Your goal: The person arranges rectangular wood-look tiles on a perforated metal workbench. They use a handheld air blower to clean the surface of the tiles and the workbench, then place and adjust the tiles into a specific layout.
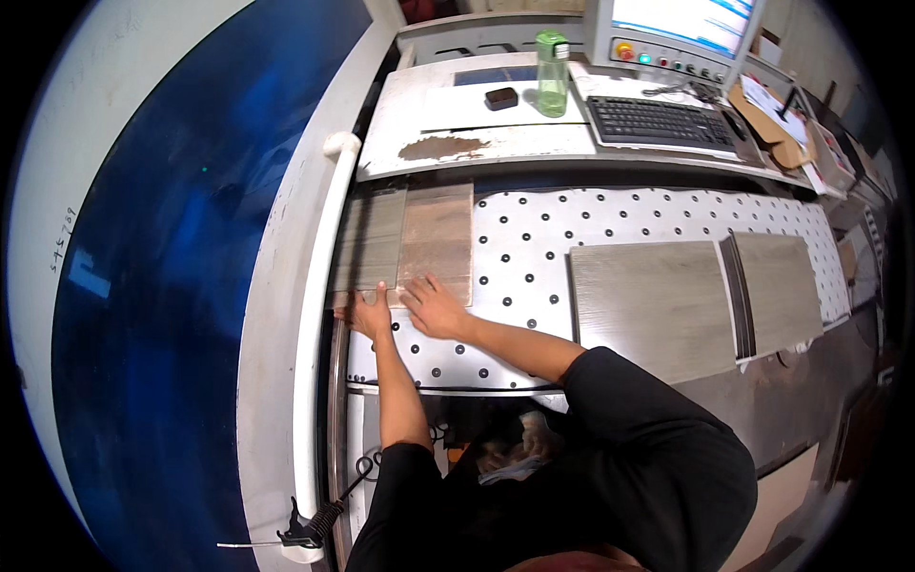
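Note:
A grey wood-grain panel (370,234) lies on top of a brownish wood-grain board (438,224) at the left end of the white dotted table (519,286). My left hand (367,313) is at their near edge, thumb pointing away over the edge of the boards and the other fingers partly out of sight. Beside it, my right hand (435,307) rests with fingers spread on the near part of the brownish board. Neither hand visibly lifts anything.
Two larger grey panels (653,305) with dark strips (737,296) between them lie at the right. Behind stand a green bottle (552,76), a small dark box (501,98), a keyboard (662,124) and a monitor (681,24). A white pipe (319,286) and a blue machine panel (181,238) border the left.

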Action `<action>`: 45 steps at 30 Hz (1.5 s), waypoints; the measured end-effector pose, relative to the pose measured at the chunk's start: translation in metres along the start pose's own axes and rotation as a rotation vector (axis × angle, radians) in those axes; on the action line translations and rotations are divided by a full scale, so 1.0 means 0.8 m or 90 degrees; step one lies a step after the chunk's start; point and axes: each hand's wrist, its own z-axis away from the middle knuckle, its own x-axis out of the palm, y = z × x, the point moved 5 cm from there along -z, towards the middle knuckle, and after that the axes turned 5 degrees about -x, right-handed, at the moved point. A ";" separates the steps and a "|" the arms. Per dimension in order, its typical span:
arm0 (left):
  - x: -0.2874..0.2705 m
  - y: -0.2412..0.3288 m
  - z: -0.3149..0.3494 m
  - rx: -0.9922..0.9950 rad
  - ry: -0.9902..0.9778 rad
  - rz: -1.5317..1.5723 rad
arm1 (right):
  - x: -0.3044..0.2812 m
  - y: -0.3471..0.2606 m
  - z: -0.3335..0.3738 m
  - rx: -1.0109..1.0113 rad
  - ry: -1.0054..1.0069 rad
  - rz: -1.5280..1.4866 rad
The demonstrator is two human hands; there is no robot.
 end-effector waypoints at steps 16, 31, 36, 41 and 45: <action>0.013 -0.034 -0.009 0.080 -0.020 -0.028 | -0.052 -0.087 0.161 0.076 -0.021 -0.017; -0.046 -0.053 0.205 0.285 -0.028 -0.072 | -0.044 -0.079 0.164 0.074 0.028 -0.027; -0.049 -0.051 0.207 0.273 -0.012 -0.053 | -0.046 -0.079 0.164 0.069 0.035 -0.026; -0.048 -0.053 0.208 0.272 0.013 -0.031 | -0.047 -0.078 0.164 0.076 0.034 -0.047; -0.050 -0.051 0.209 0.260 0.004 -0.033 | -0.046 -0.078 0.166 0.079 0.036 -0.058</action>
